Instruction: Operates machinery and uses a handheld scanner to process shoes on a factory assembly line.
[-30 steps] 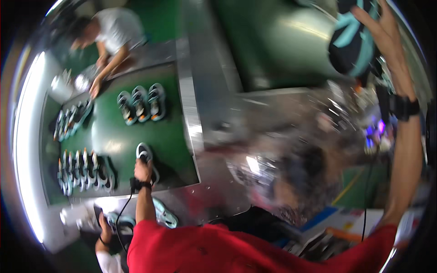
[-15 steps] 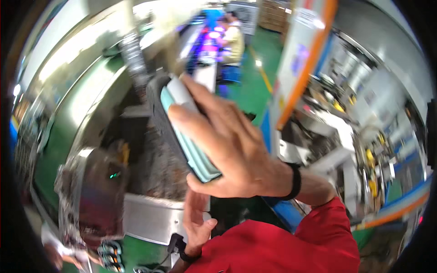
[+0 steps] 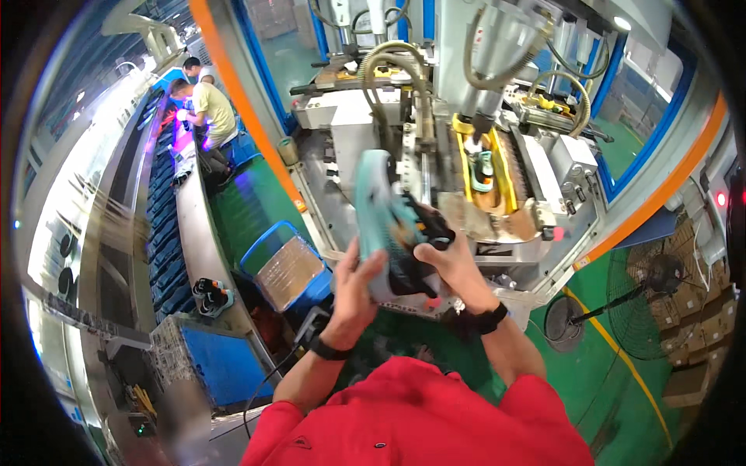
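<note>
In front of the machine I hold a teal, black and white sports shoe (image 3: pixel 386 225) between both hands, tilted, its pale teal sole side to the left. My left hand (image 3: pixel 353 299) grips the lower left of the shoe, thumb across it. My right hand (image 3: pixel 454 268) is closed on the dark upper around the opening; some of its fingers are hidden behind the shoe. Beyond, a second shoe (image 3: pixel 482 171) sits inside a yellow-lined holder (image 3: pixel 510 182) of the machine, under a vertical cylinder. The held shoe is slightly blurred.
The machine's orange and blue frame (image 3: pixel 291 186) rises at both sides. To the left runs a conveyor (image 3: pixel 198 210), with a pair of shoes (image 3: pixel 212 297) on its edge. A blue chair holding a carton (image 3: pixel 291 272) stands nearby. A fan (image 3: pixel 645 283) is at right; two people work farther back.
My view has turned right, from the conveyor to the machine. The shoe was in my right hand alone, with the left hand free below; now both hands hold it.
</note>
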### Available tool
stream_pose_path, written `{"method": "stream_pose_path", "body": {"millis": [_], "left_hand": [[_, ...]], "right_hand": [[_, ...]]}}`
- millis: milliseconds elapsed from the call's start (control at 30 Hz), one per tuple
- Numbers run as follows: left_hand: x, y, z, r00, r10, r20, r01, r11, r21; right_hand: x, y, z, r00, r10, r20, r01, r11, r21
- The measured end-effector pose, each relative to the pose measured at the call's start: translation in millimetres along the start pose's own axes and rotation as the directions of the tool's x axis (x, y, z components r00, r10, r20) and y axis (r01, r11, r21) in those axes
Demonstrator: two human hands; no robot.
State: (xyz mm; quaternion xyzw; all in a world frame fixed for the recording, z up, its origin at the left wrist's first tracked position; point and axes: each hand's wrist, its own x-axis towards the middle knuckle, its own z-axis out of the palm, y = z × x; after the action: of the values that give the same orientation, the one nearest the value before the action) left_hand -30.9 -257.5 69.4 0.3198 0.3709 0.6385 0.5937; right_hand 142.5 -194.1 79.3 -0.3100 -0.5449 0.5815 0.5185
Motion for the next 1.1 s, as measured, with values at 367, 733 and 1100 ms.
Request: {"method": "stream_pose_path", "body": {"millis": [367, 733, 1100], "left_hand": [[297.3, -175.7, 48.6, 0.986, -0.137, 0.096, 0.039, 0.747, 0.664], [412.2, -232.9, 92.2, 0.995, -0.077, -0.06, 0.081, 0.306, 0.949], [213.1, -57.0, 12.3, 0.78, -0.603, 0.17, 0.606, 0.794, 0.035]], "right_hand": [[-14.6, 8.7, -181.5, 0.707, -0.114, -0.698, 0.0, 0.987, -0.161], [-29.7, -21.2, -218.9, 0.493, -0.296, -0.819, -0.28, 0.837, -0.471], [248.5, 7.1, -257.6, 0.876, 0.104, -0.471, -0.445, 0.553, -0.705]]}}
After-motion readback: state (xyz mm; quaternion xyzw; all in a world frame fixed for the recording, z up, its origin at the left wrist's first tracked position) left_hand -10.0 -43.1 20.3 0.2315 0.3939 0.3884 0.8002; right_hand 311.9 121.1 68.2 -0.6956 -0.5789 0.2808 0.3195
